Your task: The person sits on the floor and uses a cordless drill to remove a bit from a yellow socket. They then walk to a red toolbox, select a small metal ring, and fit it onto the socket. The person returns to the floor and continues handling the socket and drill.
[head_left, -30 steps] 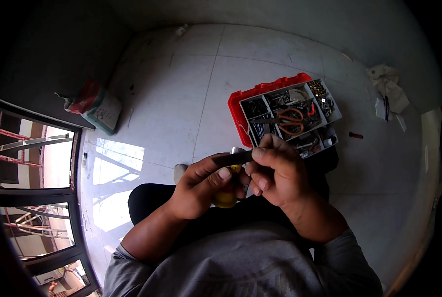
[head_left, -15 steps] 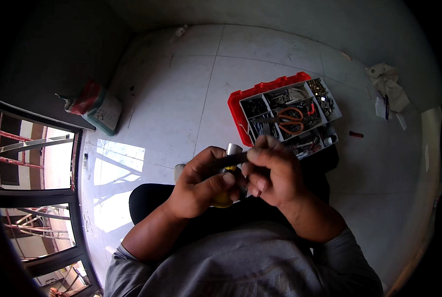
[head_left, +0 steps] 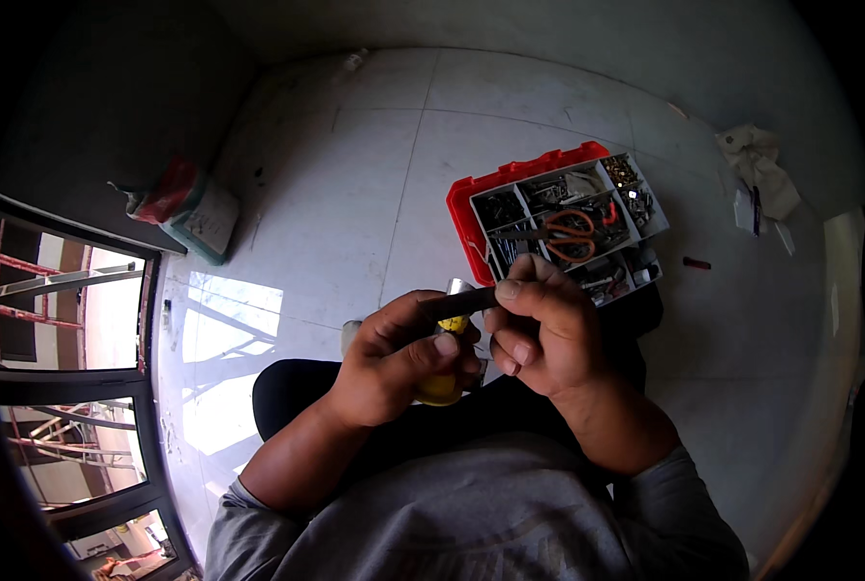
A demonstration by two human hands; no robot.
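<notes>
In front of my lap, my left hand (head_left: 386,360) is closed around a yellow tool (head_left: 439,390) with a bright silver end (head_left: 459,287) standing above the fingers. Its exact kind cannot be made out. A dark flat strip (head_left: 464,304) lies across the tool, its left end in the grip of that same hand. Thumb and forefinger of my right hand (head_left: 553,334) pinch the strip's other end, while the remaining fingers curl below. Just beyond the hands sits a compartment box (head_left: 546,179) with scissors (head_left: 573,235) with orange handles on top.
The box holds screws and small fittings, with a red lid (head_left: 461,208) beside it. A bucket (head_left: 210,221) stands at the left wall near a window frame (head_left: 151,320). A crumpled cloth (head_left: 761,169) and a small red piece (head_left: 697,262) lie on the right.
My right hand, blurred before, is sharp now and has shifted slightly right along with its end of the strip. The left hand keeps its hold, almost unmoved.
</notes>
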